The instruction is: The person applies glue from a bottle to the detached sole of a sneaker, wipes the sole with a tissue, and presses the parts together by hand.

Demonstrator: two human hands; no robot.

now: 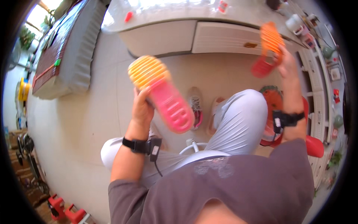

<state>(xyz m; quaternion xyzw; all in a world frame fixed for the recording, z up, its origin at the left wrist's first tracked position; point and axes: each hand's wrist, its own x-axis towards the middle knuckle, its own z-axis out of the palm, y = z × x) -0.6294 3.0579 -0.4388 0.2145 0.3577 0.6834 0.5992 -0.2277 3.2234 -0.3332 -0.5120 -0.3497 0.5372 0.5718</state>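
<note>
My left hand (pixel 143 106) grips a slipper (pixel 167 98) by its side, at the middle of its length. The sole faces me, with a ribbed yellow-orange half and a pink half with raised shapes. My right hand (pixel 286 63) is raised at the right and closed on a second orange and red slipper (pixel 271 37), its ribbed orange end pointing up and away. That slipper is slightly blurred, and my fingers partly cover its middle. The two slippers are held well apart, above the floor. Black bands with small boxes circle both my wrists.
A white cabinet (pixel 160 39) with a drawer stands ahead, a red object (pixel 128 16) on its top. On the floor between my legs rests a sneaker (pixel 194 106). Beside my right leg is a red basin or stool (pixel 315 146). A covered table (pixel 71 56) stands far left.
</note>
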